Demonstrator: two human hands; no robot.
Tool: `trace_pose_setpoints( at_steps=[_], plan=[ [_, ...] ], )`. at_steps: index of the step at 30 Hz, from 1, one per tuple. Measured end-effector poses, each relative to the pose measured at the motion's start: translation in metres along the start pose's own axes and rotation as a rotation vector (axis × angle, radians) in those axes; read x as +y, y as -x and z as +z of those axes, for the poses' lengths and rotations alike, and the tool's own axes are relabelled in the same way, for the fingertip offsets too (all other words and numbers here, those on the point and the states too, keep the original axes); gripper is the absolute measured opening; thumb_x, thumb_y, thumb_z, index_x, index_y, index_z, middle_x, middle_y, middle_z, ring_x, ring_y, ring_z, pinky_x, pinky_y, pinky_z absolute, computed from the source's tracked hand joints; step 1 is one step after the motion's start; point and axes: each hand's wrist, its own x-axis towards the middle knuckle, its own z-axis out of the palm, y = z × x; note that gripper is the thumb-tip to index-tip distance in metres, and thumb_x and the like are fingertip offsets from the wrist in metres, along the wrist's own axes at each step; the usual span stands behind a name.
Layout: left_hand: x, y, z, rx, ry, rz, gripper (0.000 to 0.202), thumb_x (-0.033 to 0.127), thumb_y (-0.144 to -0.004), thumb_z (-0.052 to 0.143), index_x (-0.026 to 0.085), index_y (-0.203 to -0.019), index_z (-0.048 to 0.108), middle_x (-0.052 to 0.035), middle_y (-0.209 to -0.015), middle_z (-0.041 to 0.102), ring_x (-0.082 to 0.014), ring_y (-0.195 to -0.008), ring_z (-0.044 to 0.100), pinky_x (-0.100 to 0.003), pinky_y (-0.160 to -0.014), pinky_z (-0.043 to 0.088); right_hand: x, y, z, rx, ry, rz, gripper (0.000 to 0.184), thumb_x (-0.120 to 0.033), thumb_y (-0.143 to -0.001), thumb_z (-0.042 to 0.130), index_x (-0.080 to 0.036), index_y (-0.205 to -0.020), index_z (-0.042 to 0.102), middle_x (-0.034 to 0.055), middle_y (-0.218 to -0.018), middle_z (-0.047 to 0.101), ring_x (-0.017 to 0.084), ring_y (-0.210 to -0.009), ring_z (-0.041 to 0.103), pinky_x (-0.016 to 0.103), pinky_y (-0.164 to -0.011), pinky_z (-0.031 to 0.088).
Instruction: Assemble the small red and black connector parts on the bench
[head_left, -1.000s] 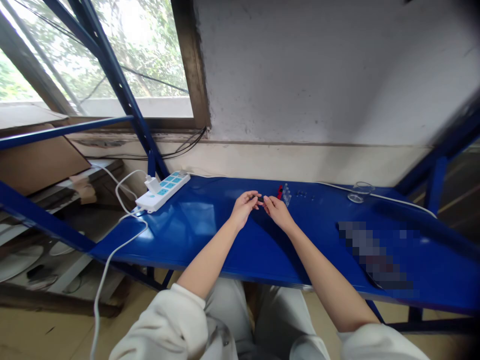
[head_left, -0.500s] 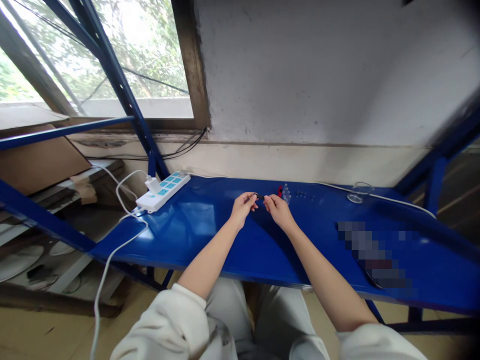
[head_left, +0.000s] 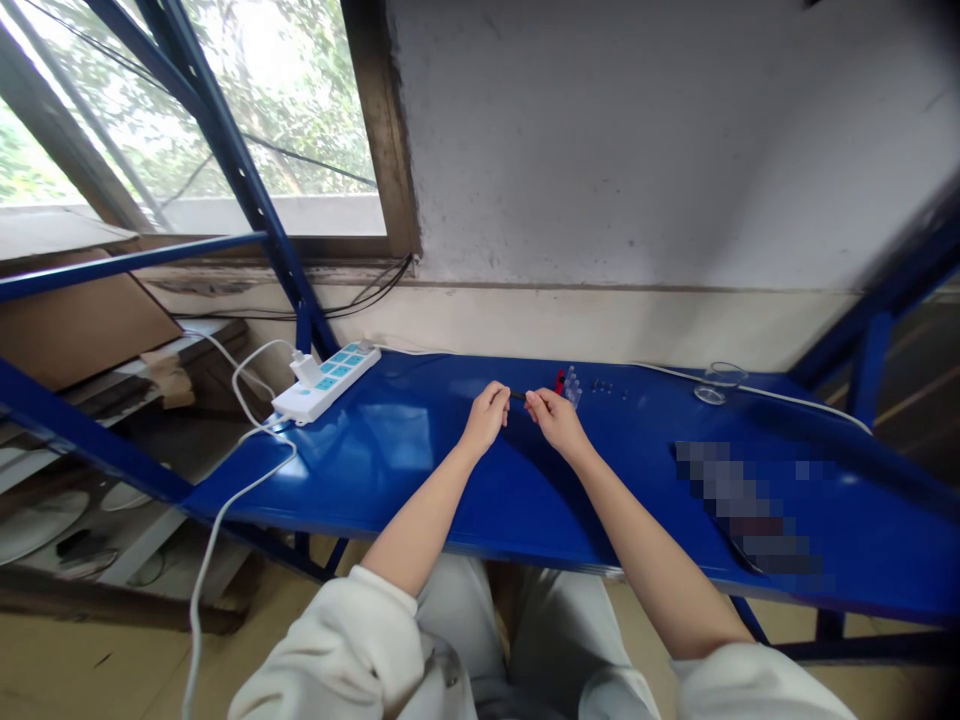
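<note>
A small, thin black piece (head_left: 517, 396) spans the gap between my two hands above the blue table (head_left: 420, 480). My left hand (head_left: 489, 412) pinches its left end, and the fingers of my right hand (head_left: 553, 416) close on its right end. Fingers cover both ends, and the piece is too small for me to tell its kind. Just behind my right hand lie a small red item (head_left: 559, 381) and several clear plastic pieces (head_left: 572, 386). A few tiny dark parts (head_left: 602, 386) are scattered to their right.
On the left of the table lies a white power strip (head_left: 326, 384) with a plug and white cable (head_left: 217, 530). A clear round container (head_left: 709, 394) stands at the back right. A blurred-out dark object (head_left: 739, 510) lies at the front right. Blue frame posts (head_left: 255, 190) rise at the sides.
My left hand has turned slightly and its fingers have closed more around the black piece, which now looks straighter between the hands. My right hand has barely shifted.
</note>
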Motion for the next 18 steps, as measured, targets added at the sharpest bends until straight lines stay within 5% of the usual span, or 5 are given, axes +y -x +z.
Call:
trace_pose_setpoints(
  at_steps=[12, 18],
  plan=[
    [0.0038, -0.0041, -0.0005, 0.06, 0.211, -0.13, 0.039, 0.045, -0.078, 0.048, 0.016, -0.053, 0.039, 0.0062, -0.041, 0.037, -0.0036, -0.032, 0.033, -0.02, -0.04, 0.028, -0.0023, 0.0021, 0.0016, -0.003, -0.003, -0.075, 0.04, -0.049, -0.086, 0.031, -0.018, -0.072, 0.051, -0.0015, -0.055, 0.049, 0.01, -0.049, 0.045, 0.021, -0.051, 0.035],
    [-0.0002, -0.0051, -0.0016, 0.114, 0.247, -0.211, 0.035, 0.041, -0.076, 0.051, 0.015, -0.054, 0.042, 0.0051, -0.039, 0.041, -0.0043, -0.031, 0.035, -0.021, -0.04, 0.028, -0.0037, 0.0041, 0.0011, 0.04, 0.306, -0.193, 0.034, -0.039, -0.089, 0.031, -0.018, -0.081, 0.056, 0.002, -0.063, 0.057, 0.011, -0.053, 0.05, 0.021, -0.05, 0.032]
  ],
)
